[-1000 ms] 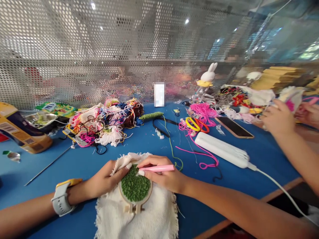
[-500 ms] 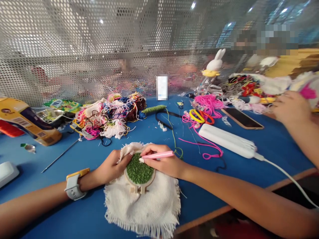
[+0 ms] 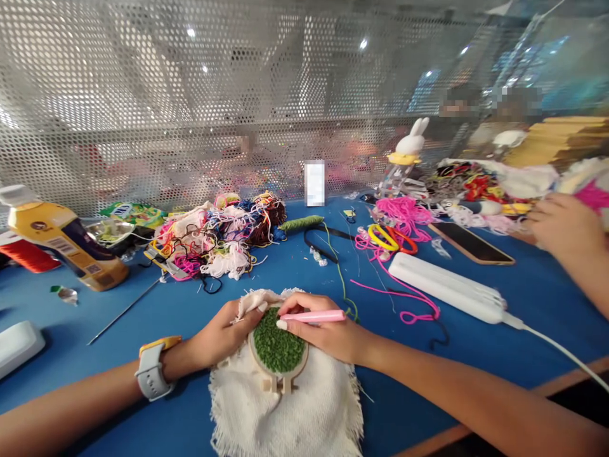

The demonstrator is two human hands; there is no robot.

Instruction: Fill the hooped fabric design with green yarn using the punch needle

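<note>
A small round embroidery hoop [image 3: 305,360] grips off-white fringed cloth [image 3: 309,425] near the table's front. Dense green yarn loops [image 3: 278,346] fill its middle, and the hoop's clamp points toward me. My left hand [image 3: 226,335] is closed on the hoop's upper left side and the bunched cloth, its thumb along the rim. Pinched in my right hand [image 3: 333,339] is a pink punch needle [image 3: 318,316], its tip end at the top of the green loops. The needle's tip itself is hidden by my fingers. Green yarn [image 3: 340,273] trails behind my right hand.
Tangled yarn scraps [image 3: 219,235] and a green yarn bundle [image 3: 302,223] lie behind the hoop. To the right are scissors [image 3: 383,237], pink yarn [image 3: 404,212], a phone [image 3: 471,242] and a white power strip [image 3: 447,289]. A bottle [image 3: 66,238] leans at left. Another person's hand [image 3: 566,222] is at far right.
The camera view has tilted up and turned slightly left, so everything sits lower and further right. Both hands keep the same hold on the hoop and the punch needle.
</note>
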